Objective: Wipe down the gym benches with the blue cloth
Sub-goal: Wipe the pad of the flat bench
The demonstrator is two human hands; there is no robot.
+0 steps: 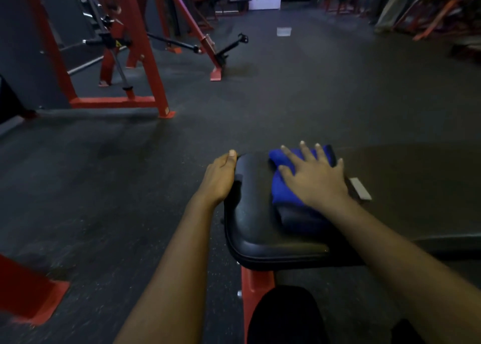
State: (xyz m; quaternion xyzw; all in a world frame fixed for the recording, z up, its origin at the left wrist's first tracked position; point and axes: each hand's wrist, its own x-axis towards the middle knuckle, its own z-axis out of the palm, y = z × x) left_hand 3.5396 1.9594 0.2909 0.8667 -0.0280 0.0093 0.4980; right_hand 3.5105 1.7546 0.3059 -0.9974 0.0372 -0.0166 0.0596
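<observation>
A black padded gym bench (256,213) on a red frame stands right below me in the head view. The blue cloth (282,184) lies folded on the right part of the pad. My right hand (312,177) presses flat on the cloth with its fingers spread and straight. My left hand (221,177) grips the pad's left edge, thumb on top and fingers curled under out of sight.
Red steel machine frames (145,57) with black bars stand at the left and far left front. More red equipment (442,12) lines the far right. Dark rubber floor (312,83) spreads ahead. A small grey plate (360,188) juts out beside the bench's right edge.
</observation>
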